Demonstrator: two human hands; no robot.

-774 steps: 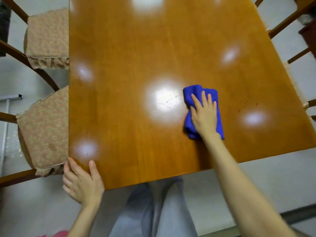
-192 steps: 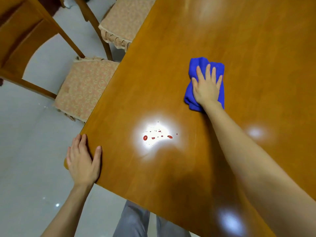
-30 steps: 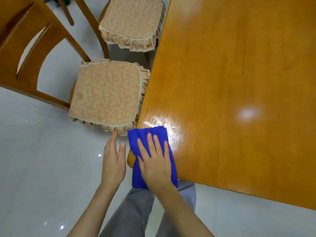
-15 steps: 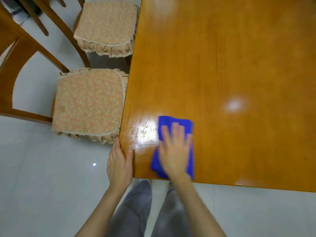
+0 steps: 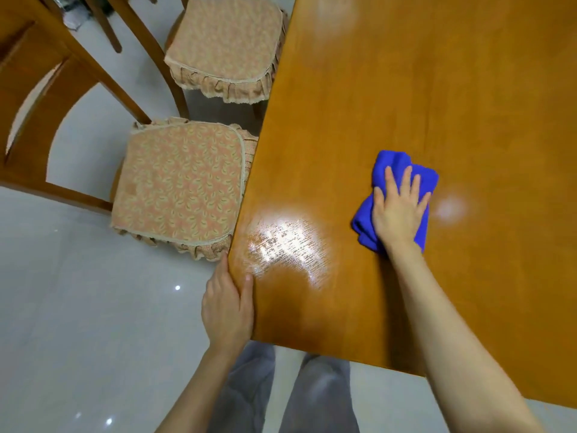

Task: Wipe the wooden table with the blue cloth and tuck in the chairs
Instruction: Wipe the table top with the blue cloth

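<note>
Lying flat, right fingers (image 5: pixel 389 180) cover blue cloth (image 5: pixel 395 160).

The table (image 5: pixel 406 89) is glossy orange-brown, the cloth (image 5: pixel 394 160) vivid blue; upper-left chair cushions (image 5: pixel 178 182) are peach with pale leaf print; trousers (image 5: pixel 315 401) grey.

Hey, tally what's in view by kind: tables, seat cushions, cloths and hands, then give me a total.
Table: 1
Cushions: 2
Cloth: 1
Hands: 2, left hand and right hand
Total: 6
</note>
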